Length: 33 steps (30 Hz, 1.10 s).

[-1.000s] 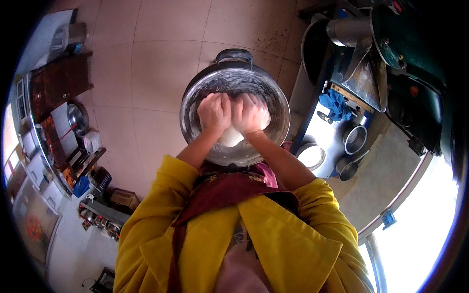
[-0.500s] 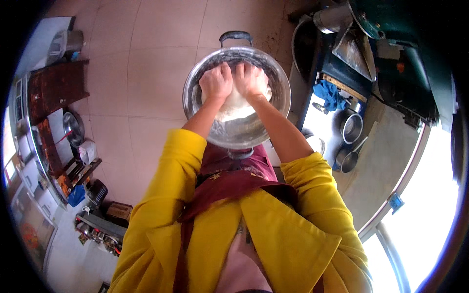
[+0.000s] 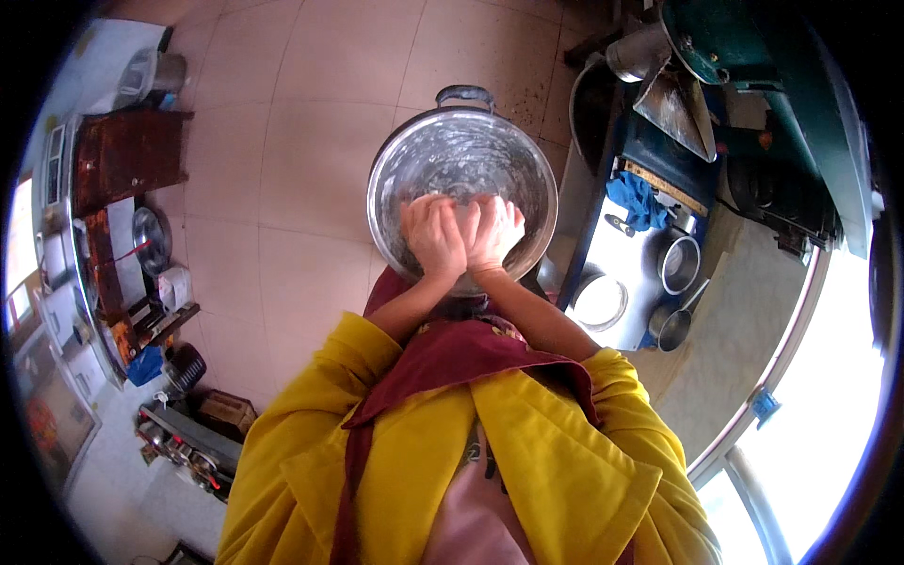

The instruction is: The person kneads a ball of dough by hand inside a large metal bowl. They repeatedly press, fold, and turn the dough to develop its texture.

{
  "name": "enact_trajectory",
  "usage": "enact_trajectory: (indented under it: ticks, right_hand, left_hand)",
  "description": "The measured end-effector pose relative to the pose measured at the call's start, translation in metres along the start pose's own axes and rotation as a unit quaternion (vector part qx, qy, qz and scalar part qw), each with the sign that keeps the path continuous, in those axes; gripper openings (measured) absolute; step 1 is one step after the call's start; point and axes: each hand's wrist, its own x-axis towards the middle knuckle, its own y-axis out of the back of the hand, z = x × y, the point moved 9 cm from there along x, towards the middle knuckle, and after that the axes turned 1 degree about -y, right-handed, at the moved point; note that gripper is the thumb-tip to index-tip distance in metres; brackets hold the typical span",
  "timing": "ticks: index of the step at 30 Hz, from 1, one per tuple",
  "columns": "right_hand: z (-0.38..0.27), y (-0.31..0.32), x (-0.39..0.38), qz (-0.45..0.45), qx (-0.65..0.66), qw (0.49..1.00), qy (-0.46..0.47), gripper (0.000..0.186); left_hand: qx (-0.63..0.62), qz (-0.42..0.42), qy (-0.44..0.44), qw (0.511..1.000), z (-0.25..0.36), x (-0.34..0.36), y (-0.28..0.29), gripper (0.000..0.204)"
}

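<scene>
The left hand [image 3: 435, 235] and the right hand [image 3: 491, 233] are positioned side by side inside a deep, round, silver metal pot [image 3: 461, 151], with the wrists close together. The fingers of both hands are bent and set narrow; their tips are largely hidden, so whether they grip or only press cannot be told. A pale, soft mass of dough [image 3: 461, 215] is located beneath and between the fingers, mostly covered by them. Forward of the fingers, the pot's inner wall carries whitish smears, and a black, loop-shaped handle [image 3: 464, 91] projects from the far rim. Right of the fingers, outside the pot, a crumpled blue cloth [image 3: 637, 201] lies near a round, grey metal pan [image 3: 678, 265]. Behind the fingers, toward the body, is a maroon fabric apron [image 3: 452, 363].
</scene>
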Motion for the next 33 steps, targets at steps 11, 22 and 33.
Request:
enact_trajectory:
  ticks: [11,22,33]
  right_hand:
    - [0.014,-0.045,0.047,-0.14,-0.004,0.99,-0.008,0.027]
    - [0.041,-0.089,0.08,-0.231,-0.075,0.958,-0.151,0.03]
    - [0.08,-0.074,-0.032,-0.055,0.182,0.876,-0.444,0.05]
  left_hand:
    - [0.05,-0.097,-0.029,0.994,-0.023,0.051,-0.045,0.017]
    - [0.108,-0.109,0.001,0.988,-0.039,0.097,-0.074,0.024]
    - [0.162,-0.35,-0.221,0.896,-0.015,0.071,-0.112,0.051]
